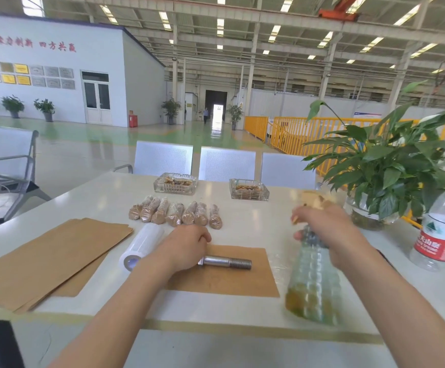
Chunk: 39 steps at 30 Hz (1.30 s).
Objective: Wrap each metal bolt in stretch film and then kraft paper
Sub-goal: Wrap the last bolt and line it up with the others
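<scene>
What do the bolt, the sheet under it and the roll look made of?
Bolt: bare metal, likely steel; satin grey shine, cut threads. Sheet: kraft paper by its matte brown, flat look. Roll: seemingly clear plastic film, milky white on a core.

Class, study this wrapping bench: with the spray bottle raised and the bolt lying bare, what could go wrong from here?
1. The right hand holds the spray bottle above the table edge; it could slip and spill.
2. Spray could soak the kraft sheet under the bolt.
3. The left hand steadies only the bolt's head; the bolt might roll.
</scene>
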Available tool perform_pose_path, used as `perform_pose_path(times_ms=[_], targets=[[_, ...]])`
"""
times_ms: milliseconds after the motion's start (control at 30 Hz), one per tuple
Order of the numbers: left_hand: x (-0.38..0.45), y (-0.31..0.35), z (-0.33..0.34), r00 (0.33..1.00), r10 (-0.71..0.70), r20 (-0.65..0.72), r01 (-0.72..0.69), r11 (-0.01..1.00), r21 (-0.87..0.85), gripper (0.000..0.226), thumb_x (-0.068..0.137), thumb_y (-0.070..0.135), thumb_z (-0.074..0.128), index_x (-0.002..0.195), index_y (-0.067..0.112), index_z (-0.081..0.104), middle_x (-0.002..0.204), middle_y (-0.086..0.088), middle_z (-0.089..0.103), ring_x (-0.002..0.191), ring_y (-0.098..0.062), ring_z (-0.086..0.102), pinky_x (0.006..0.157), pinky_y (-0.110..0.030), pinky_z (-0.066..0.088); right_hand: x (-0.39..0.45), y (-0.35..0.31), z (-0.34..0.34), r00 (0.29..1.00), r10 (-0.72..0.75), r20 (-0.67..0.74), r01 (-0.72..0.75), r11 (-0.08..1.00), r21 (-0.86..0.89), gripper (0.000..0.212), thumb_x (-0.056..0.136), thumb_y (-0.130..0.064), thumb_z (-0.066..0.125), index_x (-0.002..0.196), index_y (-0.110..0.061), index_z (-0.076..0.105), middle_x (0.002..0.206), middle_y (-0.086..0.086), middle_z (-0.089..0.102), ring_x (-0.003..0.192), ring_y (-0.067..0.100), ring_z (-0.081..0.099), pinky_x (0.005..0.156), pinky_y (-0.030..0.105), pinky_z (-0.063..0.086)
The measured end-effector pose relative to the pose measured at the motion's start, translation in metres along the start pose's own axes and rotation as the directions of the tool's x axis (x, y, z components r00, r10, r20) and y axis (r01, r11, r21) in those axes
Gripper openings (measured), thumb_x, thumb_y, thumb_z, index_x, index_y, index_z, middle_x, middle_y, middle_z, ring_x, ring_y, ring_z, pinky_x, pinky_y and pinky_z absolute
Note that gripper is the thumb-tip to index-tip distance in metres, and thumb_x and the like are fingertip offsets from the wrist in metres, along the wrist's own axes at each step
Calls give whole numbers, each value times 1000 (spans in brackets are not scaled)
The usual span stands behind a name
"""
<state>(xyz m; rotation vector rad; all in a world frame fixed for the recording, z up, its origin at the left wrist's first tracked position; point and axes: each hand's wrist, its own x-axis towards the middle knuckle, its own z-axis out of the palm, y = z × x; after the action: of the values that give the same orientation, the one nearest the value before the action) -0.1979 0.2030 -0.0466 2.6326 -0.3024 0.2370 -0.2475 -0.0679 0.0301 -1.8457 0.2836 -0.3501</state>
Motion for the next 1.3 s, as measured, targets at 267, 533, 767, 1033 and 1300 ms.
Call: perform_pose_path(times_ms=[267, 533, 767, 1033, 1300], targets=[[30, 11, -4, 971, -69, 229, 24, 981, 193, 22, 89, 40, 63, 99, 21, 68, 113, -4, 68, 109, -25, 61, 94, -36, 53, 67, 7, 7, 858, -418, -297, 365, 905, -218, 15, 95, -38, 62, 99, -24, 56, 80, -4, 67, 81, 28, 66, 69, 37, 40], [39, 12, -6, 972, 23, 234, -47, 994, 100, 27, 84, 18, 66, 111, 25, 69, 108, 2, 64, 99, -17, 59, 83, -26, 49, 81, 54, -20, 1000, 16, -25, -29, 740, -672, 70, 73, -65, 75, 128, -25, 54, 118, 7, 66, 112, 31, 62, 94, 42, 52], [27, 19, -26, 954, 209, 217, -228, 972, 65, 12, 85, 13, 69, 83, 25, 71, 86, 11, 69, 80, -4, 60, 69, -15, 45, 72, 58, 11, 998, 31, -55, -55, 857, -512, 61, 81, -49, 78, 120, -15, 47, 106, 16, 69, 90, 36, 72, 85, 47, 59], [-1, 20, -38, 912, 355, 204, -394, 898, 198, 16, 83, 18, 66, 87, 33, 66, 84, 16, 61, 79, 3, 54, 70, -24, 47, 35, 42, 40, 943, -332, -4, 294, 841, -455, 7, 90, -29, 60, 96, -32, 62, 93, -13, 65, 89, 16, 61, 72, 33, 46], [-30, 7, -18, 879, 470, 80, -468, 819, 332, 14, 91, 30, 55, 103, 36, 62, 92, 15, 46, 94, -11, 52, 69, -28, 37, -4, 31, 82, 706, -300, 642, 663, 598, -450, 28, 70, -58, 57, 92, -43, 66, 87, -21, 64, 83, -1, 55, 76, 29, 49]])
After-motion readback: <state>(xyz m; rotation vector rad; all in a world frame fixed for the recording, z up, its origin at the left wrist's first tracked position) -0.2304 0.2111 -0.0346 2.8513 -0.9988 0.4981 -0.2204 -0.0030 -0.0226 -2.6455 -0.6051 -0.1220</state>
